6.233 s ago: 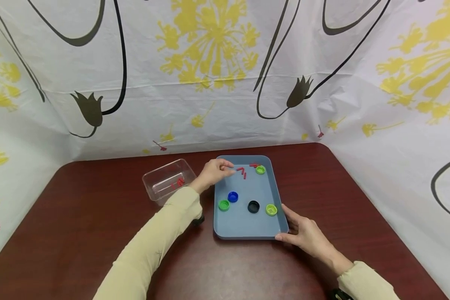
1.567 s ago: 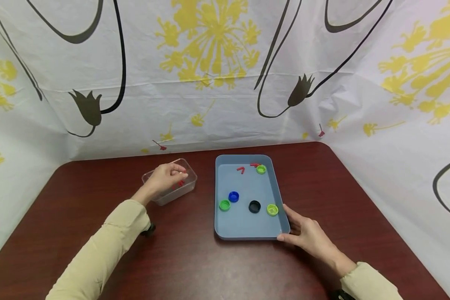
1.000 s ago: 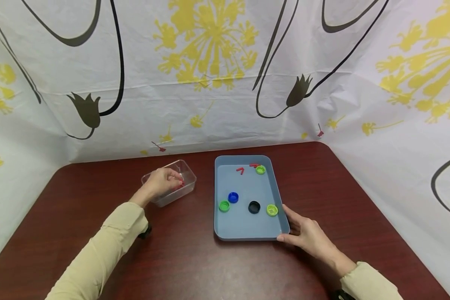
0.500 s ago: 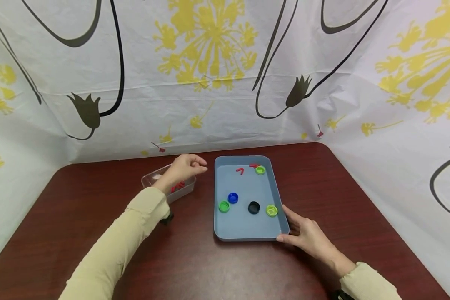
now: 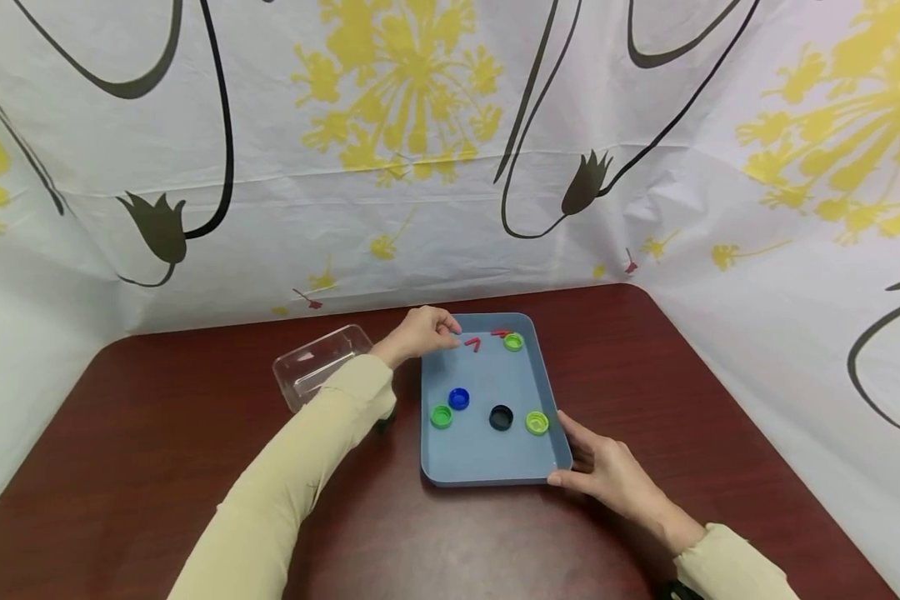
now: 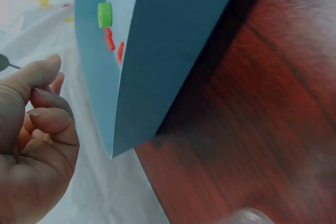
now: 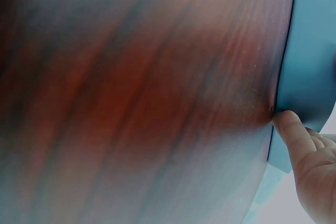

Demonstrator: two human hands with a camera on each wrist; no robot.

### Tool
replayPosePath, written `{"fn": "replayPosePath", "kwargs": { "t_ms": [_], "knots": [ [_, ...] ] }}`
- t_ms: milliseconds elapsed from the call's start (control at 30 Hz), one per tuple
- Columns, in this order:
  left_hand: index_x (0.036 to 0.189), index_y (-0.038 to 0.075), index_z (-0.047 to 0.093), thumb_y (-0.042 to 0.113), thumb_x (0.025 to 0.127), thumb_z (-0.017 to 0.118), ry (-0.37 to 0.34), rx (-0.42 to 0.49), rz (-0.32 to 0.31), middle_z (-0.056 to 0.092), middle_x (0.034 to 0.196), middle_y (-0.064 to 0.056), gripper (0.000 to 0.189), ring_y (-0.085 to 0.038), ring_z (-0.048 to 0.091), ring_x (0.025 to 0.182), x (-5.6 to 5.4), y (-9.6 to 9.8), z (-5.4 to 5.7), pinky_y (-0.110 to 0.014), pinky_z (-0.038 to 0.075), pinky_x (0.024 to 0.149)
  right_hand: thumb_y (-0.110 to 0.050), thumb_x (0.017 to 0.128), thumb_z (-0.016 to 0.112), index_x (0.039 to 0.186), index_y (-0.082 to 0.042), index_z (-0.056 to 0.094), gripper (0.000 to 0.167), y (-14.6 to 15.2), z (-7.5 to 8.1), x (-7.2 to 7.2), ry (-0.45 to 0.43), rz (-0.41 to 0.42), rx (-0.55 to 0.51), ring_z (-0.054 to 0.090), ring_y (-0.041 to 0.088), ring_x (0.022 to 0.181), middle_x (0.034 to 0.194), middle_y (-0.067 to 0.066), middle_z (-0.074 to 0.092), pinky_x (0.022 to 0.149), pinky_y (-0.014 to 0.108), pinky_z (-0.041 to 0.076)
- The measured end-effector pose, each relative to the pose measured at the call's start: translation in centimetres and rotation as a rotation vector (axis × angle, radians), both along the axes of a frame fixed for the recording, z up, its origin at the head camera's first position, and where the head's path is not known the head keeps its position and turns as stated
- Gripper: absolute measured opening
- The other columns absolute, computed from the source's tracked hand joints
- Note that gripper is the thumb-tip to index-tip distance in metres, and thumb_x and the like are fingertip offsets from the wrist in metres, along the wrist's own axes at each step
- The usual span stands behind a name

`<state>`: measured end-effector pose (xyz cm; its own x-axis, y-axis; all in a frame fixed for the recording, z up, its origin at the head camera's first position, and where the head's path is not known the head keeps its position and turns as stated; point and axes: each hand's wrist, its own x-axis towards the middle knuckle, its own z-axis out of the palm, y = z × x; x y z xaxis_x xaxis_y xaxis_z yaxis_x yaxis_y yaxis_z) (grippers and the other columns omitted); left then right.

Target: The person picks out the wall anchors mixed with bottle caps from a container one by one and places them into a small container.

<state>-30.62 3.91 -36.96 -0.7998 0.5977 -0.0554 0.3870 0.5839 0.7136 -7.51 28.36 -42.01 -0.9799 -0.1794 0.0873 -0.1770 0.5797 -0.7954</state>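
Observation:
In the head view my left hand (image 5: 423, 331) hovers over the far left corner of the blue tray (image 5: 487, 462), close to two small red sticks (image 5: 474, 344) that lie in a V. Its fingers are loosely bent, and I see nothing between them in the left wrist view. More red sticks (image 5: 501, 333) lie by a lime-green cap (image 5: 513, 342) at the tray's far end. My right hand (image 5: 621, 482) grips the near right corner of the tray, thumb on the front wall (image 7: 304, 77) and fingers along the side.
Nearer in the tray lie a blue cap (image 5: 459, 398), a green cap (image 5: 442, 417), a black cap (image 5: 501, 417) and a yellow-green cap (image 5: 537, 422). A clear plastic box (image 5: 311, 362) stands left of the tray, partly behind my left sleeve. Patterned white cloth (image 5: 270, 225) hangs behind the table.
My left hand dipped into the clear box, then came out and moved right to the tray. One loose red stick seen in the tray earliest is gone from there. My right hand keeps its grip.

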Motion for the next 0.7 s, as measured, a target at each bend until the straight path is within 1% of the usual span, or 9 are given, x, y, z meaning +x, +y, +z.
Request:
{"fn": "replayPosePath", "kwargs": {
  "t_ms": [133,333,467,600,700],
  "knots": [
    [0.106,0.005,0.068,0.016,0.087,0.068,0.004,-0.025,-0.006,0.057,0.073,-0.001,0.022,-0.011,0.049,0.066,-0.5,1.2,-0.3,-0.023,0.041,0.063,-0.023,0.077,0.076,0.142,0.009,0.029,0.087,0.1,-0.2,0.0,0.003,0.002,-0.003,0.056,0.042,0.112,0.138,0.032,0.041,0.078,0.029,0.054],
    [0.106,0.007,0.068,0.014,0.086,0.069,0.001,-0.038,-0.029,0.061,0.077,-0.003,0.022,-0.01,0.051,0.069,-1.0,2.5,-1.3,-0.022,0.042,0.065,-0.024,0.076,0.077,0.143,0.008,0.029,0.089,0.1,-0.3,-0.1,-0.011,-0.009,-0.003,0.056,0.041,0.112,0.138,0.03,0.042,0.078,0.028,0.054],
    [0.105,0.007,0.069,0.015,0.084,0.071,0.04,-0.069,-0.05,0.063,0.076,-0.002,0.022,-0.009,0.052,0.067,-1.2,3.1,-2.0,-0.021,0.041,0.063,-0.026,0.076,0.077,0.143,0.009,0.028,0.089,0.1,-0.3,-0.1,-0.012,0.0,0.002,0.056,0.041,0.112,0.137,0.031,0.043,0.078,0.028,0.054],
    [0.103,0.007,0.069,0.013,0.084,0.071,0.073,-0.085,-0.082,0.059,0.071,-0.001,0.021,-0.009,0.049,0.063,-1.4,3.6,-2.5,-0.02,0.04,0.061,-0.025,0.077,0.076,0.143,0.009,0.028,0.089,0.1,-0.2,0.0,-0.016,0.005,-0.003,0.056,0.041,0.113,0.137,0.031,0.042,0.078,0.028,0.054],
    [0.103,0.006,0.068,0.011,0.083,0.071,0.057,-0.076,-0.09,0.055,0.067,0.0,0.021,-0.009,0.047,0.061,-1.5,3.8,-2.9,-0.021,0.04,0.061,-0.024,0.077,0.076,0.143,0.008,0.027,0.088,0.1,-0.1,0.0,-0.019,0.007,-0.009,0.055,0.041,0.113,0.138,0.031,0.041,0.079,0.028,0.053]
  ]
}}
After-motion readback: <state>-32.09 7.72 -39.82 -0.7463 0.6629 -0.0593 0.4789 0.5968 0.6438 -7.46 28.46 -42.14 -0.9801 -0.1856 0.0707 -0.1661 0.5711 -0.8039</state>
